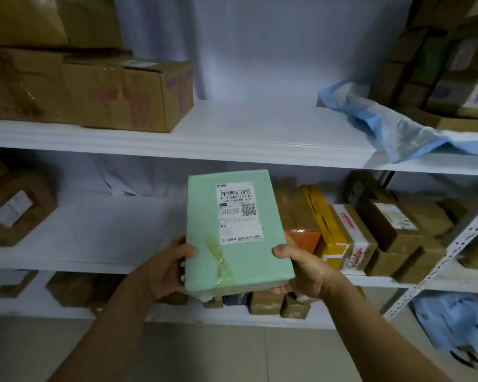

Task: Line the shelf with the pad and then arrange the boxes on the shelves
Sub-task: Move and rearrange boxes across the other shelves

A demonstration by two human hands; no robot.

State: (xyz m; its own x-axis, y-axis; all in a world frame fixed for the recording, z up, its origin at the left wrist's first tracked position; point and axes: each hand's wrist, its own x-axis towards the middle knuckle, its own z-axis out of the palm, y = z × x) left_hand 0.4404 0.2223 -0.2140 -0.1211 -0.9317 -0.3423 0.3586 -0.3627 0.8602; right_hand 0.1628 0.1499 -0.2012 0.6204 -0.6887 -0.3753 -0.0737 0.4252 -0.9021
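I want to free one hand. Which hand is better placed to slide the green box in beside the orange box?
Probably the right hand: it grips the green box on the side nearest the orange box. The left hand holds the far edge.

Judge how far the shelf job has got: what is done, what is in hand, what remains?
Done: boxes already stand on the middle shelf. In hand: left hand and right hand hold the green box. Left: the blue pad lies crumpled, not spread, on the upper shelf.
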